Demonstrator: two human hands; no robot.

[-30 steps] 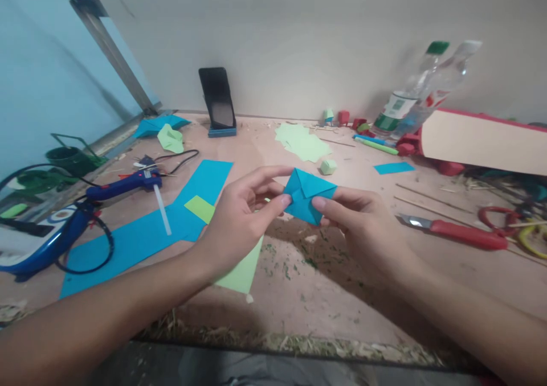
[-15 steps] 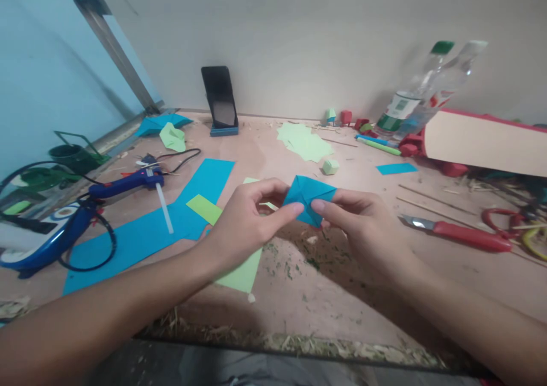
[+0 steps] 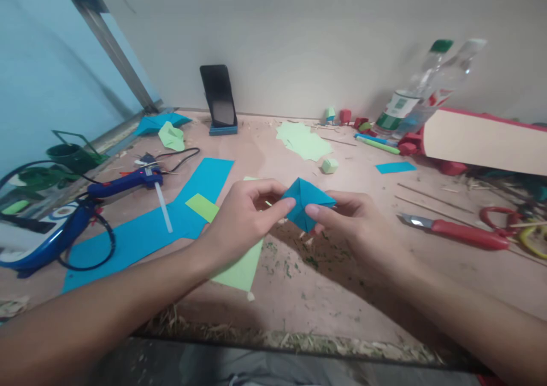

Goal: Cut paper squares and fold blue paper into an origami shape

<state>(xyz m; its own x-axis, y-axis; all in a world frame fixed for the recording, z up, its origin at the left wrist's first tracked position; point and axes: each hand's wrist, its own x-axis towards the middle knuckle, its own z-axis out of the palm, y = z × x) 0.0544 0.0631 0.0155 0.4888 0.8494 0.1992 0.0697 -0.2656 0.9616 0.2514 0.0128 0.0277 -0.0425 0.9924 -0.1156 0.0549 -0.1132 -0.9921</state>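
while the left hand (image 3: 248, 210) and right hand (image 3: 355, 215) both pinch the folded blue paper (image 3: 303, 194) mid-frame, it looks like a folding step, and the next press calls for neat, gentle squeezing. the messy table (image 3: 307, 309) has a glue gun (image 3: 123, 184) at left, a red knife (image 3: 468, 234) at right, and a pale wall (image 3: 273, 41) up top.

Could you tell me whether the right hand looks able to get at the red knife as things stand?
Probably yes: nothing appears to cover the red knife, to the right of the right hand, though that hand would likely need to release the folded blue paper.
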